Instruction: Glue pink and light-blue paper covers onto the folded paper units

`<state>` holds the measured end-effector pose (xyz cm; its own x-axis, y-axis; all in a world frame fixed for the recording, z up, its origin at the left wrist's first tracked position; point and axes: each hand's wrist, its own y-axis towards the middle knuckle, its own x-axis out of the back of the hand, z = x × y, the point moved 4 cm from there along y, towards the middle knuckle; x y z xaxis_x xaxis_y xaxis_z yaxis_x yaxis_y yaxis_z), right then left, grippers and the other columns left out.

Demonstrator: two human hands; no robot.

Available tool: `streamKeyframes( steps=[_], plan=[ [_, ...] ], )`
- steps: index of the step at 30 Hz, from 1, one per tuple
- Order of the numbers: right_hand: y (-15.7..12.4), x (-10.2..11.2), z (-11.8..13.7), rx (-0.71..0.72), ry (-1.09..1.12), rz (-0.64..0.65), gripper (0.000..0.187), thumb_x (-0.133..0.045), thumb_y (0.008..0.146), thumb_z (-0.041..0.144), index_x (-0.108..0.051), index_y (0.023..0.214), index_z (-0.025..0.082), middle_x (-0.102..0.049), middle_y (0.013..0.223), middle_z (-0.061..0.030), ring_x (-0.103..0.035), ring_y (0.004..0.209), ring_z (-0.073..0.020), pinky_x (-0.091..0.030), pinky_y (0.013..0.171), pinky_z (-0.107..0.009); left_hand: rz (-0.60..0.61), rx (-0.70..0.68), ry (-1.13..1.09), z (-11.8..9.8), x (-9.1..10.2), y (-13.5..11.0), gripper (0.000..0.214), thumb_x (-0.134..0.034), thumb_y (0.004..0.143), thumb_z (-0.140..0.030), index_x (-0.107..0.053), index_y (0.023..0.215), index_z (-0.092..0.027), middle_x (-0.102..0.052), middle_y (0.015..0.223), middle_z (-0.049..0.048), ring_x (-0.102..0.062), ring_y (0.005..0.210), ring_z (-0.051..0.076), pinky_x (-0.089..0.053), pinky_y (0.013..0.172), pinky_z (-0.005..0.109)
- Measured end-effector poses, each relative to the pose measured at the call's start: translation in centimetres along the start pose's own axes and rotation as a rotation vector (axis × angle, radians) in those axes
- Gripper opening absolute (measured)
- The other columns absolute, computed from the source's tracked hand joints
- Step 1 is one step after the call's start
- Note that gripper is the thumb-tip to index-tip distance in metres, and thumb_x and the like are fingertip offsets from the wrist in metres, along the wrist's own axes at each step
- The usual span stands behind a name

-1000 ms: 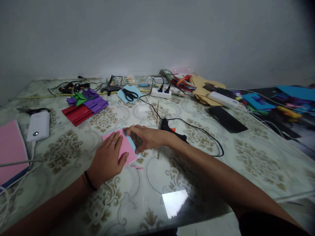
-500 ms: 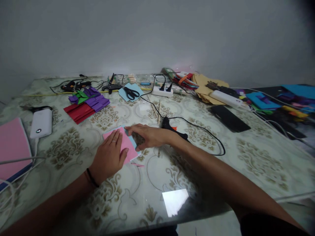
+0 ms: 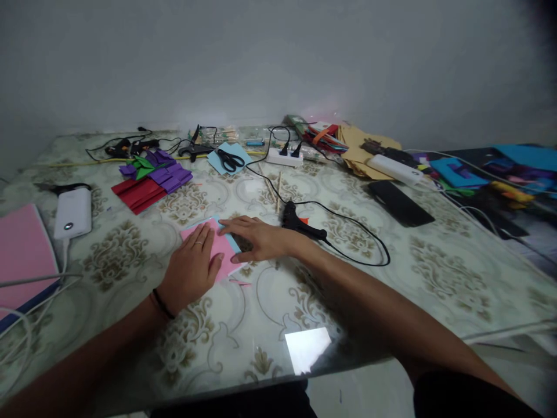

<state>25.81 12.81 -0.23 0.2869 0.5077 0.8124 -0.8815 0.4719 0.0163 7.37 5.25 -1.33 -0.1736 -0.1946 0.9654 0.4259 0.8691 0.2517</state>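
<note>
Flat on the table lies a pink sheet of paper with a light blue sheet showing along its right edge. My left hand presses down on the pink paper, fingers stretched out and covering its left half. At the right edge, my right hand touches the sheets with its thumb and fingertips, which are spread apart. A thin pink strip rests just below the paper. Close beyond my right wrist lies a black glue gun with its cable.
Folded purple paper and red paper lie at the back left. Black scissors rest on blue sheets near a white power strip. A white power bank stands left, and a black phone-like slab lies right.
My right fingers have shifted slightly left onto the paper's right edge. My left hand stays pressed on the pink sheet. The whole view has moved a little.
</note>
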Motion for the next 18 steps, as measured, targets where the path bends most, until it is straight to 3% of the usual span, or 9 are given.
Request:
streamKeyframes(
  steps=[3,6,8,10,12,16,18],
  plan=[
    [0.0,0.2,0.1,0.033,0.067,-0.067,0.056,-0.076,0.096,0.042,-0.057,0.144,0.02,-0.046,0.166,-0.0222,-0.044,0.153,-0.0348,-0.034,0.124,-0.058,-0.088,0.072,-0.11,1.8,1.0,-0.4,0.055,-0.052,0.102,-0.033,-0.051,0.151,-0.007,-0.059,0.154,0.0264,-0.054,0.148,0.037,-0.049,0.12,0.054],
    [0.0,0.4,0.2,0.042,0.154,-0.17,0.044,-0.074,0.098,0.041,-0.062,0.134,0.02,-0.056,0.155,-0.0208,-0.053,0.144,-0.0311,-0.04,0.12,-0.051,-0.198,0.33,-0.257,4.4,2.3,-1.6,0.061,-0.063,0.096,-0.041,-0.051,0.147,-0.011,-0.062,0.144,0.0265,-0.062,0.136,0.04,-0.054,0.111,0.06],
    [-0.1,0.2,0.4,-0.01,0.189,-0.227,0.039,-0.074,0.097,0.038,-0.064,0.129,0.019,-0.063,0.142,-0.0177,-0.061,0.131,-0.0283,-0.047,0.114,-0.046,-0.155,0.515,-0.451,5.5,2.3,-2.6,0.068,-0.07,0.09,-0.049,-0.051,0.144,-0.014,-0.069,0.13,0.0219,-0.073,0.115,0.037,-0.061,0.099,0.059],
    [-0.1,-0.2,0.6,-0.117,0.207,-0.256,0.037,-0.075,0.095,0.035,-0.065,0.127,0.019,-0.069,0.121,-0.0118,-0.067,0.108,-0.0246,-0.053,0.101,-0.042,-0.077,0.638,-0.712,5.8,1.9,-3.5,0.074,-0.076,0.085,-0.052,-0.048,0.145,-0.018,-0.074,0.122,0.017,-0.078,0.103,0.032,-0.064,0.092,0.054],
    [-0.3,-0.7,0.7,-0.232,0.226,-0.281,0.039,-0.077,0.092,0.033,-0.064,0.126,0.02,-0.07,0.106,-0.0064,-0.065,0.091,-0.0214,-0.054,0.089,-0.039,-0.067,0.718,-0.96,5.5,1.4,-3.8,0.082,-0.082,0.081,-0.049,-0.044,0.148,-0.021,-0.075,0.128,0.0171,-0.078,0.108,0.031,-0.064,0.094,0.051],
    [-0.8,-1.9,1.0,-0.337,0.414,-0.394,0.047,-0.079,0.085,0.029,-0.055,0.125,0.023,-0.069,0.113,-0.0052,-0.064,0.088,-0.0191,-0.055,0.083,-0.037,-0.144,0.889,-1.269,5.1,0.6,-3.3,0.083,-0.087,0.075,-0.04,-0.048,0.146,-0.02,-0.077,0.131,0.0184,-0.078,0.114,0.031,-0.059,0.103,0.051],
    [-1.1,-2.7,1.1,-0.352,0.546,-0.435,0.049,-0.079,0.083,0.031,-0.049,0.12,0.025,-0.068,0.115,-0.005,-0.065,0.086,-0.0183,-0.056,0.08,-0.037,-0.055,0.843,-1.359,4.4,0.2,-2.5,0.067,-0.086,0.075,-0.041,-0.061,0.133,-0.016,-0.081,0.122,0.0164,-0.078,0.113,0.033,-0.059,0.103,0.051]
  ],
)
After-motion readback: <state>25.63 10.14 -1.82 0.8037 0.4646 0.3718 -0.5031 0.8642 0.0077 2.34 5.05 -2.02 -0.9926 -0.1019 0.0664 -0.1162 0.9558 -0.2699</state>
